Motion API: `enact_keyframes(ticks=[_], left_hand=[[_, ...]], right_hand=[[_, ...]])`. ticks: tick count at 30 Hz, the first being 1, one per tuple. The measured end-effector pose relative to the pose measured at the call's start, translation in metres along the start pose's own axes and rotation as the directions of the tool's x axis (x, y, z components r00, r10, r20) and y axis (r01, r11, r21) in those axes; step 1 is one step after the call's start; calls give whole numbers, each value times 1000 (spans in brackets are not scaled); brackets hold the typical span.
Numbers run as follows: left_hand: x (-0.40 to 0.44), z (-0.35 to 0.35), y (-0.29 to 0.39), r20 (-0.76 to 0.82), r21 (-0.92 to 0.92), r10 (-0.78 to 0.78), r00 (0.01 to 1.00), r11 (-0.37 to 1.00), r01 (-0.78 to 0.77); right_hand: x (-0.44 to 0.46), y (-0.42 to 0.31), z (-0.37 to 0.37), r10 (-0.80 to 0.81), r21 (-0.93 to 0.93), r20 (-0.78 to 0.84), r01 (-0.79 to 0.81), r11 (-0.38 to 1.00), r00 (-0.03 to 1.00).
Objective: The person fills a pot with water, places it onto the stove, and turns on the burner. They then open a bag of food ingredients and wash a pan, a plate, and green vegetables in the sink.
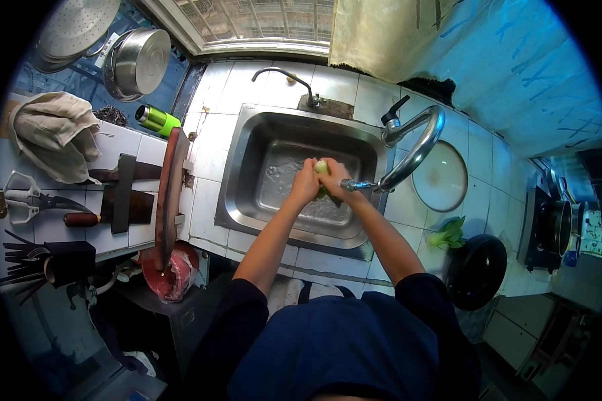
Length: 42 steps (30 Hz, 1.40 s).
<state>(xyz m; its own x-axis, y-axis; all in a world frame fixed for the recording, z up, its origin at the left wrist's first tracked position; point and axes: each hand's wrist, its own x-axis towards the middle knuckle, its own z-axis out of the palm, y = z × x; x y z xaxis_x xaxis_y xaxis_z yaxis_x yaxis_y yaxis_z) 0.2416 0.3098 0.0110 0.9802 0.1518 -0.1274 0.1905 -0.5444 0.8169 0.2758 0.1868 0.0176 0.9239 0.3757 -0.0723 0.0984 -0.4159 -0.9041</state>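
I'm seemingly rinsing: left hand (305, 185), right hand (335, 180) clasping the greens (322, 167) by the right tap (417, 162); turning them is likely needing a looser grip.

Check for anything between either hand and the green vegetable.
Nothing visible: the left hand and right hand both touch the green vegetable. The curved faucet overlaps the right wrist in view.

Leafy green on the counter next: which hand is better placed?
Probably the right hand: the leafy green lies on that side; the left hand is farther off. Both hands hold a vegetable.
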Motion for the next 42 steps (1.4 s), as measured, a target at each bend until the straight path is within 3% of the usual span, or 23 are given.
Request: enact_keyframes(ticks=[2, 4, 5, 7, 8, 10, 11, 13, 17, 19, 26, 31, 35, 37, 38, 40, 41, 42], left_hand=[[-6, -6, 10, 3, 26, -36, 999, 999, 36], [-11, -14, 18, 28, 124, -125, 992, 985, 121], [-15, -13, 18, 27, 125, -128, 991, 984, 124], [-21, -10, 17, -53, 2, -16, 998, 1000, 17], [-23, -12, 18, -57, 2, -18, 998, 1000, 18], [-27, -13, 19, -128, -18, 39, 991, 999, -41], [-28, -12, 15, -130, -19, 34, 991, 999, -37], [-30, -10, 9, -182, -118, 92, 979, 986, -114], [-37, -15, 11, -160, -136, 89, 983, 984, -111], [-38, -13, 8, -166, -2, 196, 966, 980, -199], [-45, -22, 24, -94, 65, 278, 956, 960, -273], [-47, -21, 26, -65, 149, 177, 982, 975, -166], [-47, -16, 30, -62, 102, 84, 995, 992, -77], [-46, -15, 34, -154, 54, 132, 979, 991, -125], [-44, -15, 34, -155, 55, 131, 979, 991, -124], [-38, -18, 32, -144, 17, 111, 983, 994, -110], [-35, -20, 32, -145, 18, 110, 983, 994, -109], [-33, -20, 31, -147, 1, 96, 984, 995, -97]], right_hand=[[-4, -5, 3, -91, -103, -61, 84, 991, 994], [-6, -36, -11, 147, -368, 198, -66, 928, 969], [-5, -36, -8, 147, -366, 200, -65, 928, 969], [2, -34, 0, 292, -461, 132, -202, 864, 947], [2, -30, 3, 289, -461, 135, -198, 865, 948], [-3, -20, 4, -17, -303, 48, 30, 952, 999], [-7, -21, 2, -16, -303, 53, 32, 952, 998], [-11, -23, -3, -290, -239, -23, 277, 931, 957], [-15, -15, -6, -224, -95, -2, 223, 970, 974], [-15, -25, -15, -76, -126, 154, 96, 987, 985], [-16, -35, -19, -144, -123, 156, 164, 979, 977], [-10, -31, -13, -106, -252, 196, 155, 955, 975], [-10, -29, 7, -94, -224, 152, 128, 966, 984], [-13, -32, 14, 91, -9, 71, -91, 996, 993], [-11, -28, 16, 91, -9, 73, -91, 996, 993], [-6, -20, 22, 195, 294, 80, -210, 933, 978], [-2, -23, 20, 195, 294, 81, -210, 932, 977], [2, -26, 17, 361, 390, 208, -416, 822, 909]])
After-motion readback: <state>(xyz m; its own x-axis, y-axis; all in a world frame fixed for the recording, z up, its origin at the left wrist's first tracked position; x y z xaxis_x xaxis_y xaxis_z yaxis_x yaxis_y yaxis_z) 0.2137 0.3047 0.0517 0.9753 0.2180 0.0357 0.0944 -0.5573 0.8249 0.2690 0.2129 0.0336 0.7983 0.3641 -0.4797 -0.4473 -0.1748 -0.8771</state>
